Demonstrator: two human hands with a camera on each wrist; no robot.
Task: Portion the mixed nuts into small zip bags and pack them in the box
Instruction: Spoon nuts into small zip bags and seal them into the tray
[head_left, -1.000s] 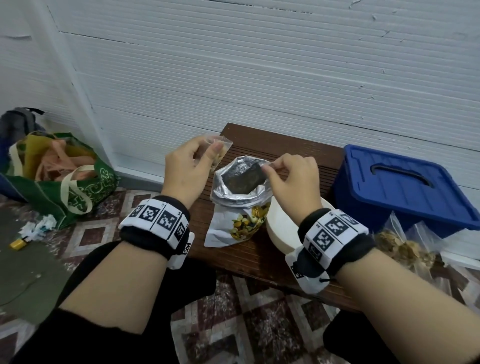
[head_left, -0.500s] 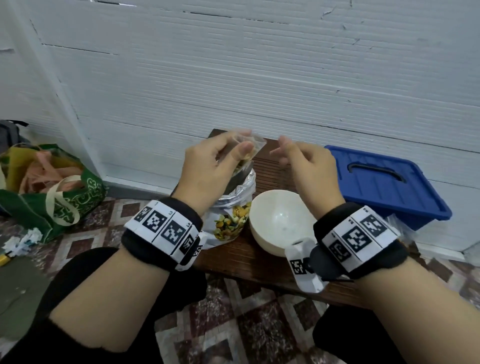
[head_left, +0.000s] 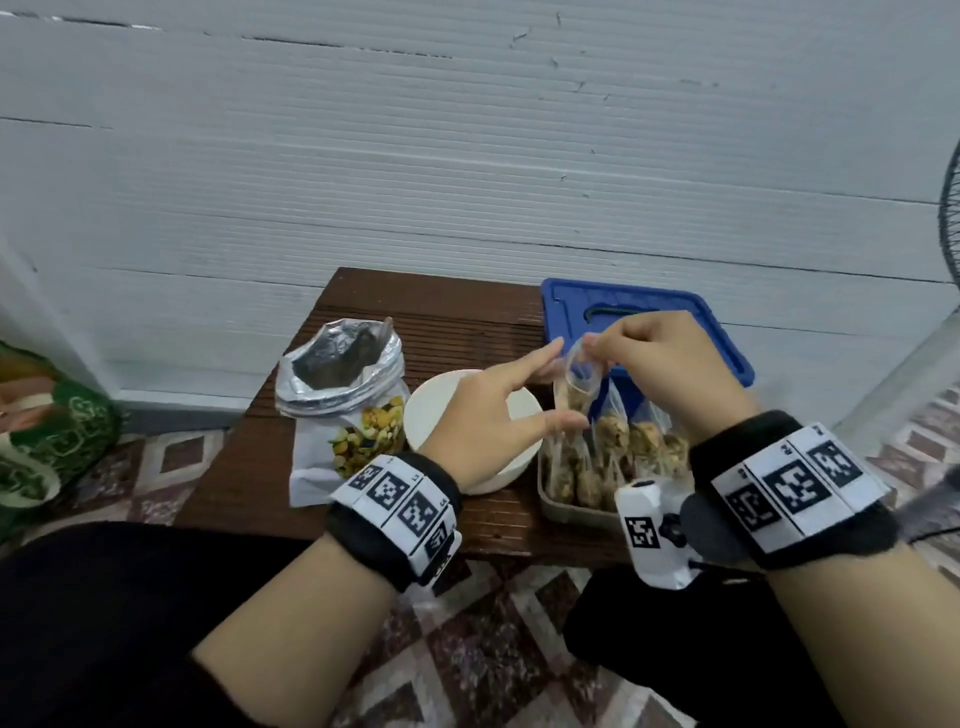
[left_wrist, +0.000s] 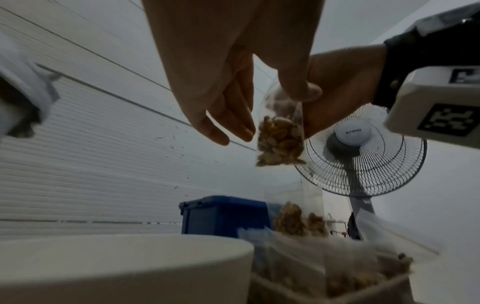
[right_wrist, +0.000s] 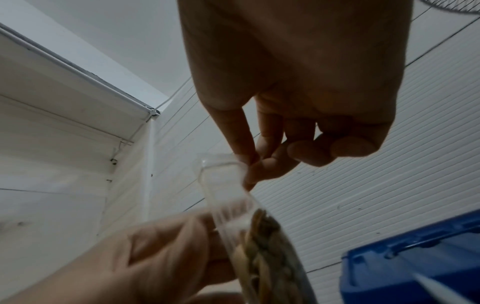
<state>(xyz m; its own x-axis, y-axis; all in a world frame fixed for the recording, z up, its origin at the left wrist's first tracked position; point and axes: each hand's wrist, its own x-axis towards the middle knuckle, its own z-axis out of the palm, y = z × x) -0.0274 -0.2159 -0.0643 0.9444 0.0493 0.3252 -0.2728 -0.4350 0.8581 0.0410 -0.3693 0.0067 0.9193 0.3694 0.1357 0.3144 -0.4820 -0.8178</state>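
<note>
the right hand (head_left: 670, 364) pinches the top edge of a small zip bag (head_left: 574, 384) of nuts between thumb and fingertips, with the other fingers curled, and holds it in the air above the clear tray (head_left: 571, 512) at the front right corner of the worktop (head_left: 467, 306). the left hand (head_left: 493, 415) is beside the bag with its fingers straight and spread; its thumb touches the bag's lower part. the head view shows the tray packed with more filled zip bags (head_left: 613, 441) standing upright, a white bowl (head_left: 431, 410) just left of the tray and partly under the left hand, and an open foil nut pouch (head_left: 343, 374) further left, near the worktop's left edge. a blue box (head_left: 649, 312) with its lid on sits past the right edge, behind the tray.

the left wrist view shows the bag (left_wrist: 280, 142) from below, nuts gathered in its bottom half, hanging clear above the bowl rim (left_wrist: 124, 257) and the packed bags (left_wrist: 298, 222); it also shows a standing fan (left_wrist: 361, 150) behind the right hand (left_wrist: 345, 86), of which the head view catches only an edge. the right wrist view shows the bag's clear upper part (right_wrist: 223, 181) standing open as a tube, the right hand's fingertips (right_wrist: 249, 160) on one side of its rim, and the left hand (right_wrist: 145, 251) blurred beside the nuts.
</note>
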